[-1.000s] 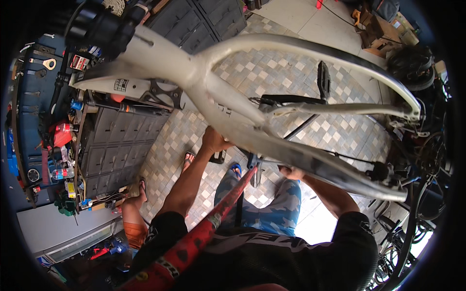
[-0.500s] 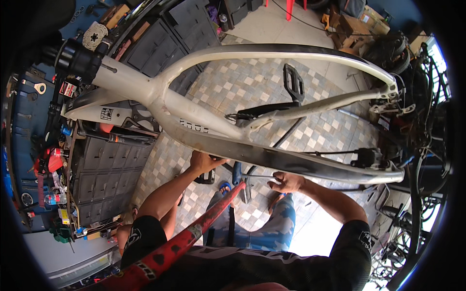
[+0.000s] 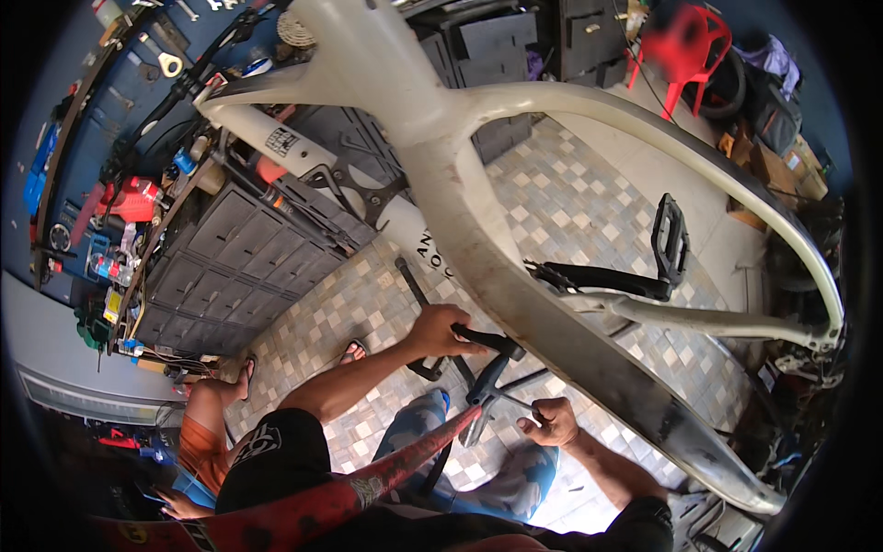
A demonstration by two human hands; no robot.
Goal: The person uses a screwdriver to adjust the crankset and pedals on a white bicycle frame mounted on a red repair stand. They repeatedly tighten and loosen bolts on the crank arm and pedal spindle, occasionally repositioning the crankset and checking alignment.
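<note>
A white bicycle frame (image 3: 478, 207) with scuffed paint spans the view above my arms. Below it, my left hand (image 3: 441, 333) is closed around a short black arm-shaped part (image 3: 489, 340); its exact kind I cannot tell. My right hand (image 3: 552, 423) has its fingers curled at the end of a thin dark rod (image 3: 517, 403). That rod runs to a dark blue-grey joint (image 3: 486, 385) at the tip of a worn red tube (image 3: 405, 460), which slants in from the lower left. Beside my left hand hangs a black pedal (image 3: 426, 370).
A black crank arm (image 3: 607, 278) carries another pedal (image 3: 671, 241) on the far side. Dark drawer cabinets (image 3: 239, 262) and a tool wall (image 3: 110, 106) line the left. Another person's leg (image 3: 207, 414) is at the left. A red chair (image 3: 685, 51) stands far right.
The view has swung, so the white frame now slants down to the right. My left hand has come out from beneath the frame and shows gripping the black part. My right hand stays near the rod.
</note>
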